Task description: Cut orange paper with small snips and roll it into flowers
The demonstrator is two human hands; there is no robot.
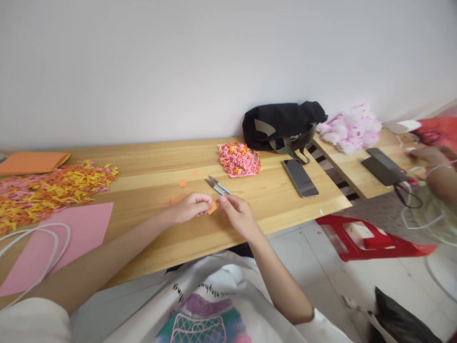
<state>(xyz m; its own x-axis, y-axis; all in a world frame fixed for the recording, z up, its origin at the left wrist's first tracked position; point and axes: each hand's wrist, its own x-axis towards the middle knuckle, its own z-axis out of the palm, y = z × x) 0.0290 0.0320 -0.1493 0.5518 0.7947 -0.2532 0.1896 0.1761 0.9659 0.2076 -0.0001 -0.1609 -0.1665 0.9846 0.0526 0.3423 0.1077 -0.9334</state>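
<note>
My left hand [194, 207] pinches a small orange paper piece [212, 207] above the wooden table, near its front edge. Close to the paper's right side, my right hand [237, 212] has thumb and fingertips pressed together; whether something tiny is between them is too small to tell. Just beyond the hands lies a pair of thread snips [218, 186] with blue handles, blades pointing away. Small orange paper squares [182, 183] rest on the wood to the left of the snips. Another orange piece [175, 200] is partly behind my left hand.
Left are a heap of paper curls [71, 183], pink sheet [82, 228], orange sheets [32, 163] and white cable [57, 233]. Behind sit a smaller pile [240, 159], black bag [278, 124] and phone [300, 177]. Another person's hand [433, 157] is at the right table; a red stool [342, 238] stands below.
</note>
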